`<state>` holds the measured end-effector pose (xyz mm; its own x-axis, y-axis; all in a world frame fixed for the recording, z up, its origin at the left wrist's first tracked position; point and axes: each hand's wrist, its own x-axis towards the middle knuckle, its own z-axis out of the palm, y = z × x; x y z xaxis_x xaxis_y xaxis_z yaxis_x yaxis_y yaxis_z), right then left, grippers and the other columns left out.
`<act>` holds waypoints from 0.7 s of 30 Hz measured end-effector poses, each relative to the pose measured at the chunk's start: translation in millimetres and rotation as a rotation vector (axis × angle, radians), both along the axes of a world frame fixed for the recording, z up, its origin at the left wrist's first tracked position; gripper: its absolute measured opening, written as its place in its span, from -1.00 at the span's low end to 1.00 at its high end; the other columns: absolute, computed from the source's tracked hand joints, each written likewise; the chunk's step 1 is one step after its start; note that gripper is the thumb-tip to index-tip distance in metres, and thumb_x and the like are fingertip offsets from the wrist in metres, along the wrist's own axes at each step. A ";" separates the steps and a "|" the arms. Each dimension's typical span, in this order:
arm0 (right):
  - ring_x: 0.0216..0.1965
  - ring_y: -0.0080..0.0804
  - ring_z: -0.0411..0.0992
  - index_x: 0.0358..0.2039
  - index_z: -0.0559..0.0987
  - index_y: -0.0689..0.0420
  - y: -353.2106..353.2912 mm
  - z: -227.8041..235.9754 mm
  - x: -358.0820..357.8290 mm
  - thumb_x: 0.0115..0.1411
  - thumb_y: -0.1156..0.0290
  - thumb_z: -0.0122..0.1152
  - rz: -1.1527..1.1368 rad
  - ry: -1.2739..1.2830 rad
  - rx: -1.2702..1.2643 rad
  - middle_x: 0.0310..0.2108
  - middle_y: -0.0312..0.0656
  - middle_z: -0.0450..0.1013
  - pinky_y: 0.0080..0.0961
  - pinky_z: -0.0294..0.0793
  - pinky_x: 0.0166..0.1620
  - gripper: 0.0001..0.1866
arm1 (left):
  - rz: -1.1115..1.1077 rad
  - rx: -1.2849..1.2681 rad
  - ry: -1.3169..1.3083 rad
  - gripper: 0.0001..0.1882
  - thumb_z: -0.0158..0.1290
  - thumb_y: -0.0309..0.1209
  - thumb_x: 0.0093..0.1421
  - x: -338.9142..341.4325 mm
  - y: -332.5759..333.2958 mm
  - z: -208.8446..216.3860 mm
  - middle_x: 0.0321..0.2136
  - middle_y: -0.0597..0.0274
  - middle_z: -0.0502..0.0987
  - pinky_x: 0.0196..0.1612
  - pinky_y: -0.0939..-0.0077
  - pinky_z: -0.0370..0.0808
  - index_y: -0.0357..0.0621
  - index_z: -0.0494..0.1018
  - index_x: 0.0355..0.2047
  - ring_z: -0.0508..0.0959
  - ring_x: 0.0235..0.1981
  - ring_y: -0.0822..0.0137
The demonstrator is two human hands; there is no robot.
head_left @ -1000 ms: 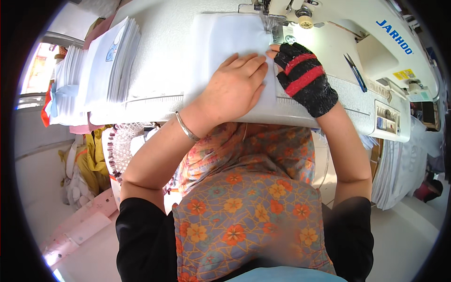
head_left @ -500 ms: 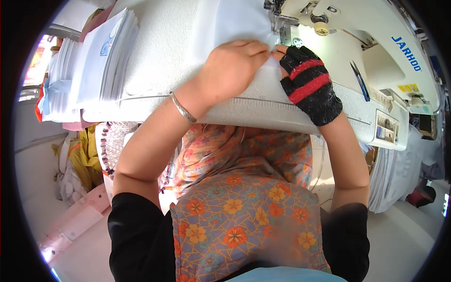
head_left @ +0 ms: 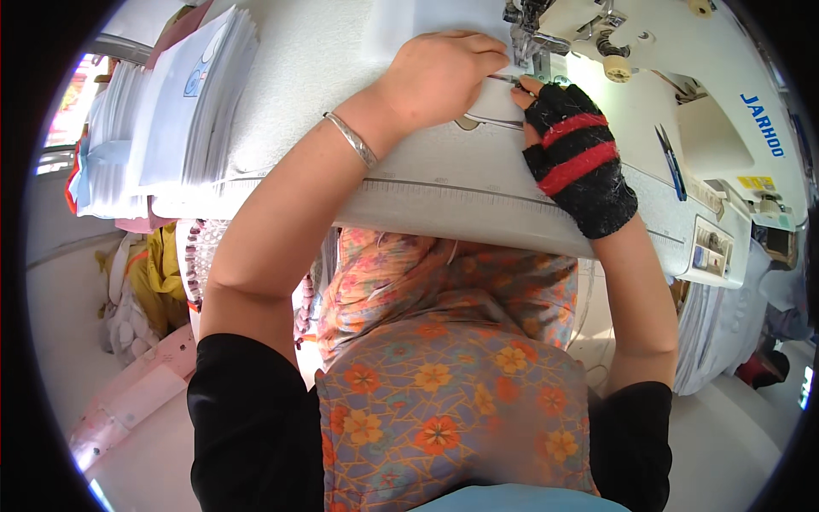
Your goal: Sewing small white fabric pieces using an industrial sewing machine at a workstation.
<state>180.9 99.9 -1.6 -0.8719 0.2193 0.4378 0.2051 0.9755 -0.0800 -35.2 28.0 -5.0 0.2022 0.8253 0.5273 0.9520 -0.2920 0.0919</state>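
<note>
My bare left hand, with a silver bangle at the wrist, lies over the near edge of white fabric, its fingers pressed together. They reach close to the presser foot of a white sewing machine. My right hand wears a black fingerless glove with red stripes. Its bare thumb and fingertip are closed beside the needle plate, at a thin dark thing too small to name, which extends toward my left fingertips. The machine bed shows a curved plate seam between the hands.
Stacked white folded pieces stand at the left. Dark-bladed scissors lie right of my glove. A ruler strip follows the bed's front edge. White pieces hang at the right, and yellow cloth lies lower left.
My left hand has moved up and slightly right, and the white fabric has shifted away with it. The curved seam now shows between my hands, where fabric and fingers covered it.
</note>
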 end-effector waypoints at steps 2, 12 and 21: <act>-0.03 0.01 0.43 0.03 0.52 0.15 -0.3 -0.6 1.1 0.09 0.56 0.10 0.026 0.016 -0.001 0.04 -0.04 0.46 -0.15 0.41 0.09 -0.57 | -0.008 0.004 -0.008 -0.64 0.00 -0.56 0.05 0.5 1.8 -3.4 -0.03 0.36 0.57 -0.01 0.33 0.54 -0.03 0.58 -0.14 0.55 -0.01 0.26; -0.02 0.00 0.43 -0.01 0.54 0.17 5.8 -5.7 6.2 0.08 0.57 0.12 0.008 0.084 -0.051 0.04 -0.05 0.47 -0.18 0.44 0.08 -0.60 | 0.068 -0.310 0.170 -0.81 0.02 -0.42 0.15 17.5 -10.4 40.1 -0.18 0.26 0.56 -0.11 0.23 0.57 -0.15 0.54 -0.24 0.55 -0.12 0.14; -0.07 -0.02 0.46 -0.12 0.56 0.16 -0.2 -10.4 2.5 0.04 0.64 0.10 0.023 0.139 -0.084 -0.04 -0.06 0.50 -0.20 0.47 0.03 -0.65 | -0.060 -0.032 0.095 -0.64 0.02 -0.38 0.21 18.2 -27.7 2.1 0.08 0.06 0.47 0.19 0.13 0.38 -0.11 0.46 0.03 0.43 0.16 0.04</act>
